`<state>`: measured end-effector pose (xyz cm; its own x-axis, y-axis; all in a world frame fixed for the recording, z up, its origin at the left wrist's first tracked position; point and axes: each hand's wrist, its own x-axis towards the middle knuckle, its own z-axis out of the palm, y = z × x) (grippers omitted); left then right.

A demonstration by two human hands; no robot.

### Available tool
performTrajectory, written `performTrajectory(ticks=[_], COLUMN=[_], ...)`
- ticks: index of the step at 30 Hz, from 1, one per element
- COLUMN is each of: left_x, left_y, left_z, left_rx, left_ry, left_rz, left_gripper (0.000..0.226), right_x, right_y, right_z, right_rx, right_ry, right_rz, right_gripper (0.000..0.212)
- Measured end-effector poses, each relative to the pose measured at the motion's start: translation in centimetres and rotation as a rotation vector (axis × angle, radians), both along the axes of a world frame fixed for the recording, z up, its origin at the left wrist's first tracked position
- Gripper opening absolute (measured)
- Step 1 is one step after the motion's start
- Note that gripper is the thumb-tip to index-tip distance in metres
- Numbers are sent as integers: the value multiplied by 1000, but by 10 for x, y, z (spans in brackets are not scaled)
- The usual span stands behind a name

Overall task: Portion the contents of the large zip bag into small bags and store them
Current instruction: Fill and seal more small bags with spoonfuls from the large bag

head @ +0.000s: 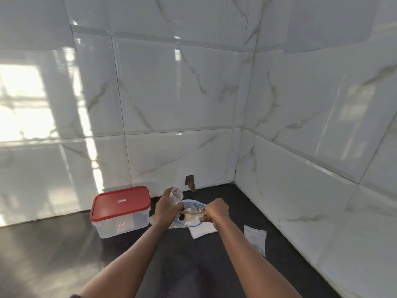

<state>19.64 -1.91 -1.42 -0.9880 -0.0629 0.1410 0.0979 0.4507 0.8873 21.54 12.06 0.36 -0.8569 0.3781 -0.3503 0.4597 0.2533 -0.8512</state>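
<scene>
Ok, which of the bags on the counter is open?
The large blue-edged zip bag, with the wooden spoon in it; the small bags right of it lie flat.

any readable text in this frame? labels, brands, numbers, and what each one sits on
nothing legible, line by line:
lid sticker on the red-lidded storage container: red and white, too small to read.
front-wall sticker on the same container: blurred, unreadable.
large zip bag, small bags, plastic cup: no print visible.
</scene>
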Motion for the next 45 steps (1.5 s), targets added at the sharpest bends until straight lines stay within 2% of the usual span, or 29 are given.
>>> performTrajectory(ticks=[5,10,17,27,32,37,45], left_x=[-2,-2,2,7,7,7,3], left_y=[0,0,2,3,2,2,1], left_z=[0,0,-3,-6,-6,-5,-6], left_rx=[13,47,-11,-45,-11,-7,28], left_ry=[-5,-2,-19,-37,-59,-59,-57], left_rz=[14,19,-6,3,25,22,15], left_gripper=[56,60,62,66,64,64,64], right_x=[-2,7,11,16,23,26,27], right_y=[18,36,41,6,-2,-5,1], right_z=[17,56,89,76,76,78,87], right_rx=[-76,-67,-138,493,655,716,670], right_ry=[-13,-91,94,331,471,513,489], right_rz=[14,153,113,300,402,434,375], right_gripper=[23,35,29,22,26,27,24])
